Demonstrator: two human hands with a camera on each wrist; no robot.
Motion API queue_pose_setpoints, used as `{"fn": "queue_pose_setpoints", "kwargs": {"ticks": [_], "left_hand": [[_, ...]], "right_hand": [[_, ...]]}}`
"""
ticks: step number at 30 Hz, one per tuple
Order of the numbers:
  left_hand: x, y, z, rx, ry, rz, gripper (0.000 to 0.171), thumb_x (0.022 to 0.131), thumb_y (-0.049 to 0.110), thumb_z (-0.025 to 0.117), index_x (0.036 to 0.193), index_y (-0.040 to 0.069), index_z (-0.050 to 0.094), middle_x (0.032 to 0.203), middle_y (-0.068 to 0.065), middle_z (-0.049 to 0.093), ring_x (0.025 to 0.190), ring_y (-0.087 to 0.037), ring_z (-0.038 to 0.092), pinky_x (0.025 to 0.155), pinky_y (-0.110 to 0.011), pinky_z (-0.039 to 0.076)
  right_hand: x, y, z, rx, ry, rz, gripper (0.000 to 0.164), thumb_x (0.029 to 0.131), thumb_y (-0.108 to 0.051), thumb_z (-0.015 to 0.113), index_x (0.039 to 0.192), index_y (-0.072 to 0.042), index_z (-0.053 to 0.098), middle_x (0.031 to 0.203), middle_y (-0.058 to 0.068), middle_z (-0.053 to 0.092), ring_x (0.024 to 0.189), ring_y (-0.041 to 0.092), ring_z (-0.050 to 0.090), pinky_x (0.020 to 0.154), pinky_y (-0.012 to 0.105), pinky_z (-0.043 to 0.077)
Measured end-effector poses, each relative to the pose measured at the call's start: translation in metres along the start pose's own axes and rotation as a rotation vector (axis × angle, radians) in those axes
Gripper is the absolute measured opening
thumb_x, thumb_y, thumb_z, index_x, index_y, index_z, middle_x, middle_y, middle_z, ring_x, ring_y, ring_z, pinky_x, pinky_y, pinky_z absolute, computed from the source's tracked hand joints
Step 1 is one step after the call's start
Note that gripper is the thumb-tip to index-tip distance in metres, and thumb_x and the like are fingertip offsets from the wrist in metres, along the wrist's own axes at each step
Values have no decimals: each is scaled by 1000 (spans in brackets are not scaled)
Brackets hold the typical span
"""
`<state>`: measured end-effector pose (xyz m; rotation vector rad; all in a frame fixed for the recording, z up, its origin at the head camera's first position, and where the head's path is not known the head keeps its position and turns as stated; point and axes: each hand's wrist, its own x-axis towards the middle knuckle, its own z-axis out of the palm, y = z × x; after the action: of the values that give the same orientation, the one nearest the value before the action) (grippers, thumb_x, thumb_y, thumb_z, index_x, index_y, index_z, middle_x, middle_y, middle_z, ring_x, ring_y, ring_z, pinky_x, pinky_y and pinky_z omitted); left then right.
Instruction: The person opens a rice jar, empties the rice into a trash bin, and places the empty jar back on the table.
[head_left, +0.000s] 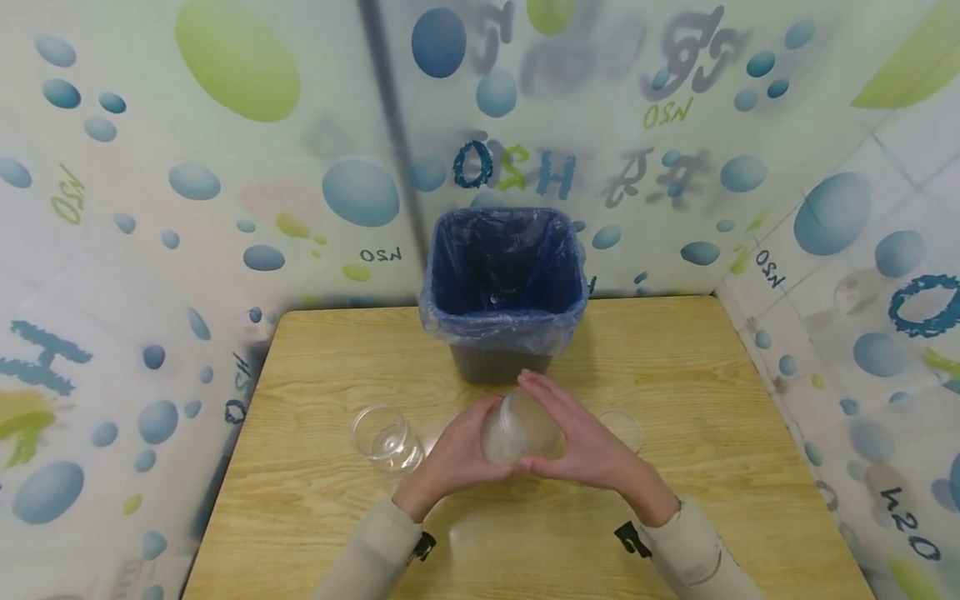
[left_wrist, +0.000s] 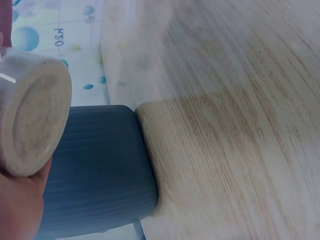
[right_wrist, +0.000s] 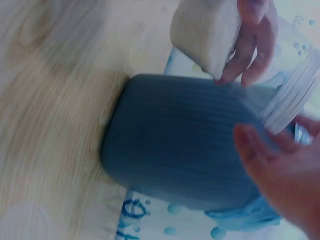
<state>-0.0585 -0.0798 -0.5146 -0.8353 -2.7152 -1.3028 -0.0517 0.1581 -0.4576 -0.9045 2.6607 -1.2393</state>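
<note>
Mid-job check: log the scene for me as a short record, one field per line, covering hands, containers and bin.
left hand: grips clear, threaded round jar with pale beige contents
right hand: grips the same jar
jar: tilted, off the table
left of hands: clear round cup, upright on pale wooden table
beside right hand: clear flat round disc on table
beyond hands: dark grey bin, blue plastic liner

This is a small booth or screened-off corner: pale sheets [head_left: 300, 150] printed with blue bubbles [head_left: 361, 193] and the letters H2O [head_left: 513, 167] hang close round a wood-grain table [head_left: 660, 367] on three sides. A bin [head_left: 495, 360] of the household kind, with a bag [head_left: 510, 327] in it, stands on top. Faint square lines [head_left: 895, 160] at right may be wall tiles; the blur leaves that open.
</note>
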Motion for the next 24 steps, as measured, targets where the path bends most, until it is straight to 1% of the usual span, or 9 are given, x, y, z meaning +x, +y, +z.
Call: {"fn": "queue_pose_setpoints", "kwargs": {"ticks": [2,5,7,9,12,16,20,24], "left_hand": [[1,-1,1,31,18,9,90,67,38,95,138,1,53,126,-12,65,107,-23,64,86,-39,57],[3,-1,2,85,41,42,88,65,35,95,135,1,54,122,-13,66,104,-23,64,85,-38,58],[4,-1,4,127,50,64,87,66,36,95,135,1,54,121,-13,66,103,-23,64,83,-37,58],[3,-1,5,160,55,78,86,67,37,94,134,1,54,119,-12,66,100,-23,64,82,-37,58],[1,-1,6,192,52,84,87,67,39,93,135,2,54,118,-12,67,100,-22,64,82,-36,58],[-1,-3,5,194,47,95,90,65,39,94,136,1,54,119,-13,67,102,-23,65,85,-38,58],[-1,-4,2,167,42,106,90,65,37,95,136,1,53,121,-13,66,105,-24,64,88,-39,57],[-3,-4,1,130,35,115,91,65,36,94,137,0,52,124,-14,66,108,-24,64,89,-39,57]], "right_hand": [[0,-4,1,-14,33,77,96,84,-49,81,161,-13,35,165,13,35,149,38,34,112,63,38],[2,-10,5,-71,93,180,96,84,-58,78,158,-10,41,158,17,42,141,40,45,107,62,44],[4,-13,8,-113,111,219,94,83,-62,77,154,-9,46,152,17,49,133,37,52,102,59,49],[5,-14,11,-137,114,238,91,83,-62,76,151,-7,50,146,15,54,127,34,56,101,55,51],[4,-15,14,-154,110,228,87,83,-58,78,147,-5,54,139,13,58,123,31,58,99,52,52],[4,-14,14,-152,111,162,84,83,-53,80,146,-4,54,138,13,58,122,31,59,99,52,51],[5,-11,12,-100,99,86,82,81,-49,82,146,-6,55,138,11,57,122,29,57,96,50,52],[5,-8,9,-22,65,27,83,80,-41,86,147,-7,53,141,9,53,126,27,53,97,50,52]]}}
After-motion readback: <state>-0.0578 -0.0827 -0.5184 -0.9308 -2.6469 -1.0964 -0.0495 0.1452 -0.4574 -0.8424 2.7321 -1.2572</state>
